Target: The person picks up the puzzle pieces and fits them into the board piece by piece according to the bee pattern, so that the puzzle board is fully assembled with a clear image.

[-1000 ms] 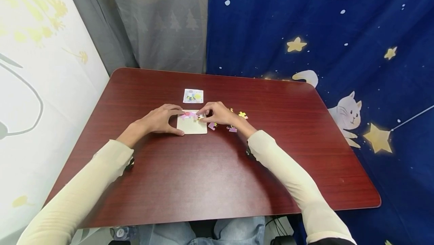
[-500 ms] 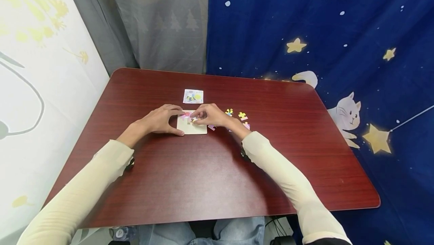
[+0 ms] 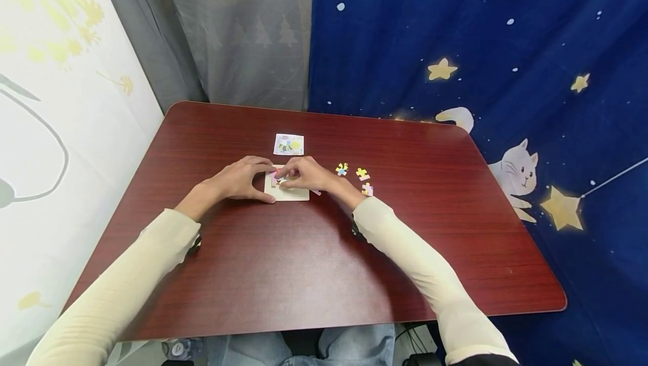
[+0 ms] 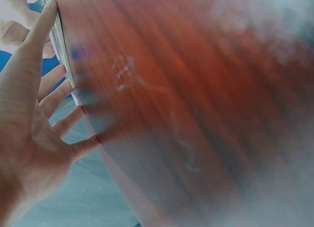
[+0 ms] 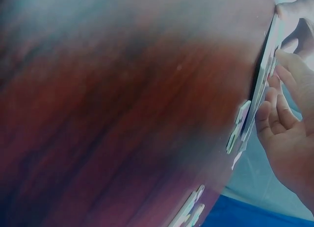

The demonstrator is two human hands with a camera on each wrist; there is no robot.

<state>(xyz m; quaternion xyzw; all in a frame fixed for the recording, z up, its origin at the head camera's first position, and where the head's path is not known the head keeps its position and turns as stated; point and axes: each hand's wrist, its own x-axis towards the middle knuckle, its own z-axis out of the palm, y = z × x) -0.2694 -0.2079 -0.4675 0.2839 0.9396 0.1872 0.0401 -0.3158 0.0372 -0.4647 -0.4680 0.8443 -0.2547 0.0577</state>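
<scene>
A pale puzzle board (image 3: 296,195) lies flat on the table with joined pink pieces (image 3: 275,178) in its upper left. My left hand (image 3: 243,180) holds the board at its left side, thumb on the near edge and index finger at the far edge. Over the board, my right hand (image 3: 305,174) pinches a small puzzle piece between thumb and fingers, low over the pink pieces; the fingers mostly cover it. In the left wrist view the left hand (image 4: 49,119) reaches along the board's edge. The right wrist view shows the right hand (image 5: 287,134) at the board's surface.
Loose puzzle pieces lie right of the board: a yellow-and-blue one (image 3: 341,169), a yellow one (image 3: 362,174) and a pink one (image 3: 367,189). Another (image 3: 317,193) is partly covered by the right arm. A picture card with a bee (image 3: 289,144) lies beyond the board.
My right hand has moved left across the board with the piece, toward the pink pieces. Its arm now uncovers loose pieces on the right. The left hand has stayed in place.
</scene>
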